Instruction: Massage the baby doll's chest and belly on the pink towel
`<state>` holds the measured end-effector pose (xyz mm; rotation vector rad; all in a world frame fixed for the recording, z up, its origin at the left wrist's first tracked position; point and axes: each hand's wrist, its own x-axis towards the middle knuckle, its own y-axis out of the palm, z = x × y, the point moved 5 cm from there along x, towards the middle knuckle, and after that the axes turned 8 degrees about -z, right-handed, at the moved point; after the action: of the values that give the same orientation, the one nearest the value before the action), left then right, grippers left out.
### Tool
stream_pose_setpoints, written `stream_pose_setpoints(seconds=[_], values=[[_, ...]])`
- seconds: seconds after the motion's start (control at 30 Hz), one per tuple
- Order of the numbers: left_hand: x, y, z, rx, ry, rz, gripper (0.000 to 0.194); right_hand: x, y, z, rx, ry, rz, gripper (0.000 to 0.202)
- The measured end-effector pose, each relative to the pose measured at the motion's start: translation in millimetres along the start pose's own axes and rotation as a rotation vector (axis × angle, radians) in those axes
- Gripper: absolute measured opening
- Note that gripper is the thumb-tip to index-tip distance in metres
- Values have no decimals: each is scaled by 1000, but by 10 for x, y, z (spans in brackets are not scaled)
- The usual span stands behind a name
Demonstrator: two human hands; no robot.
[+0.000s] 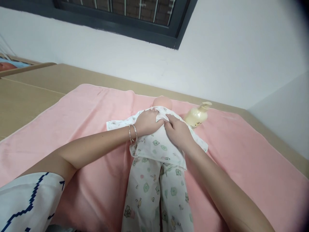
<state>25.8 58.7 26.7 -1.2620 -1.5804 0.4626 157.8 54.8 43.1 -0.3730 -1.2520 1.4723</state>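
A doll lies on its back on a pink cloth [96, 106], with its bald, skin-toned head [162, 101] pointing away from me. It wears a white shirt [156, 146] and matching trousers [146, 193], both printed with small green figures. My left hand [147, 122], with bangles at the wrist, rests on the chest and grips the shirt front between thumb and fingers. Just across from it, my right hand [178, 131] pinches the same front, the two thumbs almost meeting. Whatever fastening lies under the fingers is hidden.
A cream pump bottle [196, 116] stands beside the doll's sleeve, close to my right hand. The pink cloth covers much of a wooden table [36, 82]. Behind it rise a white wall [217, 58] and a dark-framed window [173, 43].
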Motion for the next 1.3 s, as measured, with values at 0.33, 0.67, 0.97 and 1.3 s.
stream_pose_setpoints(seconds=[0.33,0.67,0.97,1.3], values=[[-7,41,35,-21,26,-79,34,59,84,-129,56,-60,-18,51],[-4,48,39,-15,32,-75,36,64,138,-168,41,-97,-65,55],[-6,32,30,-6,21,-76,35,52,136,-168,71,-91,-74,52],[1,46,46,-10,34,-82,38,60,138,-174,62,-91,-70,56]])
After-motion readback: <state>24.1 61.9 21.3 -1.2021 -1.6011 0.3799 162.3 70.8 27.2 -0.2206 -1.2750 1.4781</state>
